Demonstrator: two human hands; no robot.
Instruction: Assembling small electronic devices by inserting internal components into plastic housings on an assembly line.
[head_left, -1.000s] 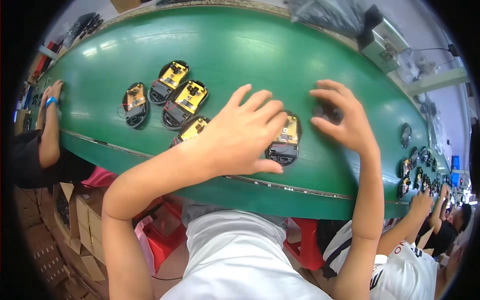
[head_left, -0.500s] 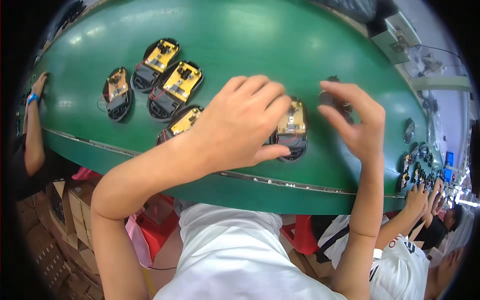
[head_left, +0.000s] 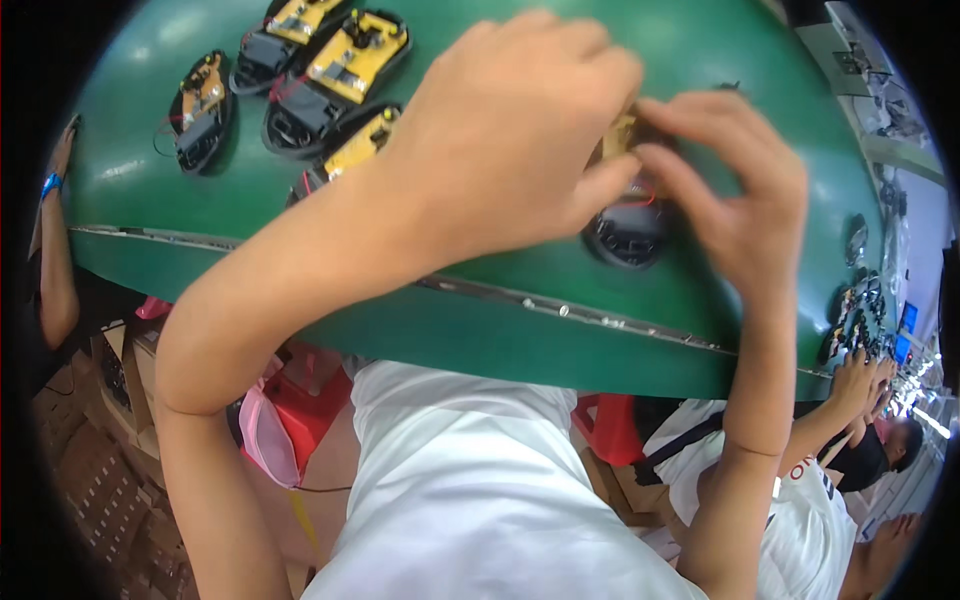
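My left hand [head_left: 530, 135] is curled over the upper part of an opened computer mouse base [head_left: 627, 238]. Its thumb reaches the circuit board, while the other fingertips are hidden. From the right, my right hand [head_left: 740, 180] meets it, thumb and index finger pinched close together at the board's side. A small dark piece seems to be between these fingertips, mostly hidden and blurred. Red wire and black plastic show at the near end of the base. To the left lie several similar mouse bases with yellow boards [head_left: 358, 60], plus one with a browner board [head_left: 203, 105].
The green table [head_left: 500, 325] has a metal-edged front rim. A small dark part [head_left: 730, 87] lies beyond my right hand. More mouse parts [head_left: 860, 310] are piled at far right beside co-workers' hands [head_left: 855, 375]. Another person's arm [head_left: 55, 230] rests at far left.
The view has shifted. My right hand has come left to the mouse base with the dark round piece it was pinching. My left thumb has moved from beside the base's near end onto its board.
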